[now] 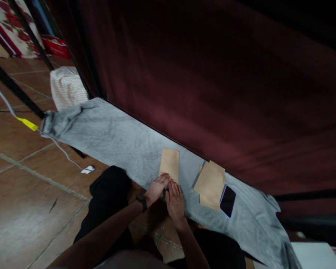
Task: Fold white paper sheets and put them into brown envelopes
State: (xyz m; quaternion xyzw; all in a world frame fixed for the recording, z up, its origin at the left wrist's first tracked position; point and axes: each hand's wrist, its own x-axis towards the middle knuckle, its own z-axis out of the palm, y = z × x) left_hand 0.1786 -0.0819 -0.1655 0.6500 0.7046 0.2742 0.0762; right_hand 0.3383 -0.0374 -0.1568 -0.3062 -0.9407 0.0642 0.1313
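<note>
A tan paper envelope with faint reddish print near its far right corner lies flat on the grey cloth. Both my hands rest at its near end, close beside each other. My left hand, with a dark band on the wrist, lies with its fingers stretched over the envelope's lower left part. My right hand presses its outstretched fingers on the lower right part. The near edge of the envelope is hidden under them. To the right, more tan envelopes lie in a loose, overlapping stack.
A phone with a dark screen touches the stack's right side. Grey cloth covers the narrow bench, with a dark red curtain along its far side. A white cable with a yellow tag hangs at left above the tiled floor.
</note>
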